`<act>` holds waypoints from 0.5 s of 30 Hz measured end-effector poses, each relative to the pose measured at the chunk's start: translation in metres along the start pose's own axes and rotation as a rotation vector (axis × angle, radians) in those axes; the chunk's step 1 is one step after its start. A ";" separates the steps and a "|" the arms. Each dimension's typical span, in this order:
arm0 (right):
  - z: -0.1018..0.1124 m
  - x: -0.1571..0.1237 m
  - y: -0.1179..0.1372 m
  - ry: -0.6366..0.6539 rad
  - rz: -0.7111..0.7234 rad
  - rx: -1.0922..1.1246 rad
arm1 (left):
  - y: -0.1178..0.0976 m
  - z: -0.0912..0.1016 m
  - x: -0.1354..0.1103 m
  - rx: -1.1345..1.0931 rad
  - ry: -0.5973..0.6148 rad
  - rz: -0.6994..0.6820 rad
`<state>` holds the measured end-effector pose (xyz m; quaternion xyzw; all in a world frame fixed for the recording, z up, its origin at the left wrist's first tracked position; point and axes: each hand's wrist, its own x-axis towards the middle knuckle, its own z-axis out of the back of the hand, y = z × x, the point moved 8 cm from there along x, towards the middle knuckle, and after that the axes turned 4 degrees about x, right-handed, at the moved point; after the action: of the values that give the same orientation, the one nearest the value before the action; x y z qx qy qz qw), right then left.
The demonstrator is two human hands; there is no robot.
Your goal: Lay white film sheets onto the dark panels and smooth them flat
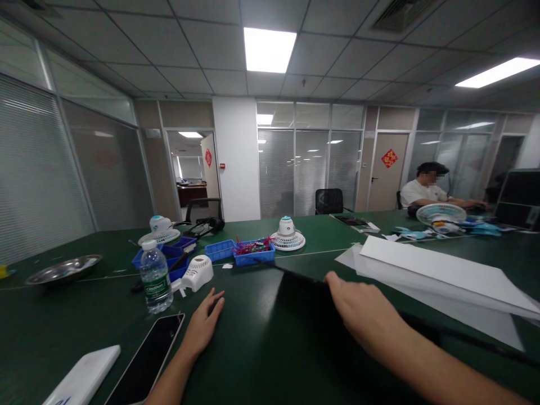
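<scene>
My right hand (pixel 358 306) grips the top edge of a thin, black, flat panel (pixel 310 298); its exact kind does not show, and my forearm hides part of it. On the green table (pixel 248 337), my left hand (pixel 206 320) lies with its fingers stretched out and holds nothing. Beside its wrist is a smartphone (pixel 147 360) with a dark screen. A white plastic fan housing (pixel 198 274) sits just beyond the left fingertips, and a water bottle (pixel 155 281) stands to their left.
Blue trays (pixel 253 257), one with red wires, stand ahead near a white fan part (pixel 287 236). White sheets (pixel 442 275) lie to the right. At left are a metal dish (pixel 63 270) and a white slab (pixel 84 374). A person (pixel 426 188) sits at far right.
</scene>
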<state>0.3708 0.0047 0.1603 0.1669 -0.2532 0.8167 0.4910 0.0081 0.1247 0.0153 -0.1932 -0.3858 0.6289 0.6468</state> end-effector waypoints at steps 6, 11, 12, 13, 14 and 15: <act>-0.024 -0.068 0.085 -0.310 0.253 0.081 | 0.019 -0.001 0.010 -0.113 -0.030 0.012; -0.050 -0.096 0.085 -0.329 0.361 0.152 | 0.003 -0.006 0.004 -0.110 0.025 -0.041; -0.052 -0.098 0.083 -0.286 0.387 0.179 | -0.004 -0.008 0.001 -0.098 0.043 -0.059; -0.053 -0.099 0.081 -0.225 0.406 0.214 | -0.010 -0.010 -0.002 -0.090 0.061 -0.076; -0.054 -0.098 0.078 -0.151 0.415 0.262 | -0.016 -0.012 -0.005 -0.076 0.084 -0.094; -0.055 -0.096 0.076 -0.062 0.425 0.328 | -0.022 -0.015 -0.008 -0.045 0.112 -0.115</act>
<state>0.3468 -0.0625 0.0467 0.2123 -0.1617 0.9260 0.2669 0.0345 0.1179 0.0196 -0.2202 -0.3737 0.5701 0.6977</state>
